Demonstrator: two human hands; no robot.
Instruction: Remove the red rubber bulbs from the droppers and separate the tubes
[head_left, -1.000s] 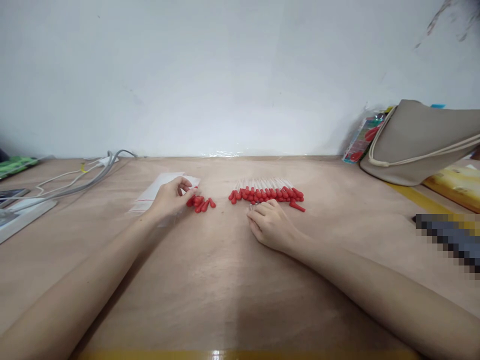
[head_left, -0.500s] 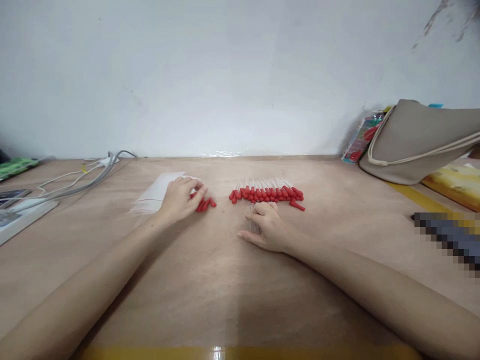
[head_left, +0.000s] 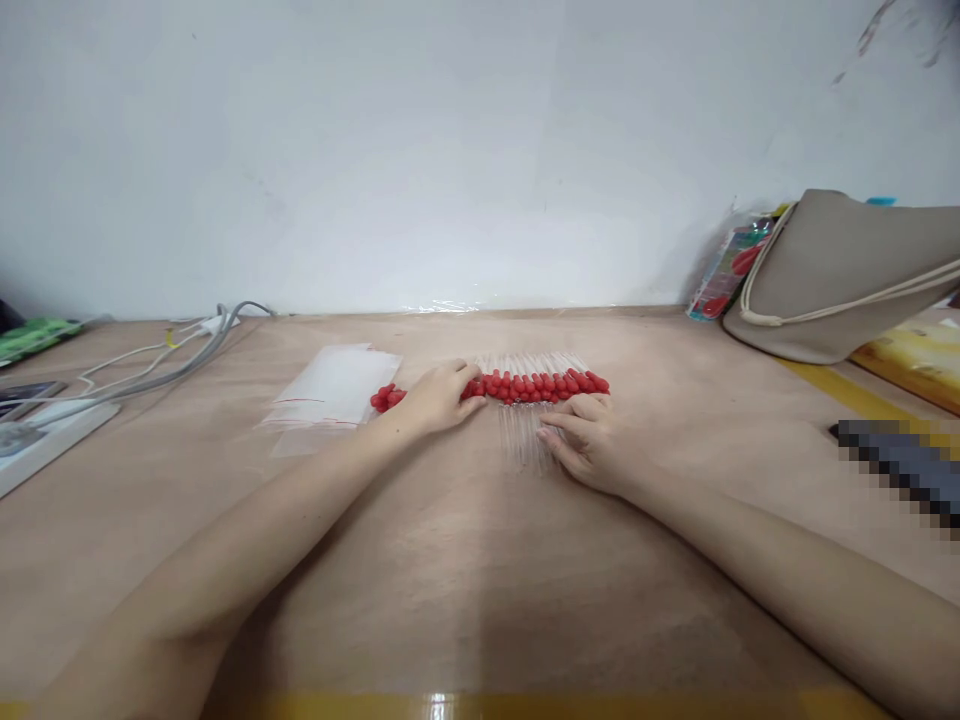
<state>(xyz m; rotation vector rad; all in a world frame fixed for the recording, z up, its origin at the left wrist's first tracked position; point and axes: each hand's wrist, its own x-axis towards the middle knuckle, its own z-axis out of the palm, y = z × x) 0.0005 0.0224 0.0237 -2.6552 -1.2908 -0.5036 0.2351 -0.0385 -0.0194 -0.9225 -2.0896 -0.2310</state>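
Observation:
A row of droppers with red bulbs (head_left: 536,386) lies across the middle of the table, their clear thin tubes pointing both toward the wall and toward me. At the row's left end, my left hand (head_left: 448,395) has its thumb and fingers closed around red bulbs. On the near right side, my right hand (head_left: 592,440) is curled over the clear tubes (head_left: 521,440), thumb and index finger close together on them; its palm hides part of the tubes. A small group of red bulbs (head_left: 385,398) shows behind my left forearm, beside a stack of clear bags (head_left: 341,378).
Cables (head_left: 199,345) and a white flat object (head_left: 82,430) lie at the left. At the right are a grey-beige bag (head_left: 847,275), a colourful package (head_left: 731,270), a yellow packet (head_left: 911,365) and a pixelated dark object (head_left: 900,465).
My left hand has moved right from the small group by the bags to the row's left end. My right hand has shifted right, uncovering clear tubes; the bulb sticking out at lower right no longer shows.

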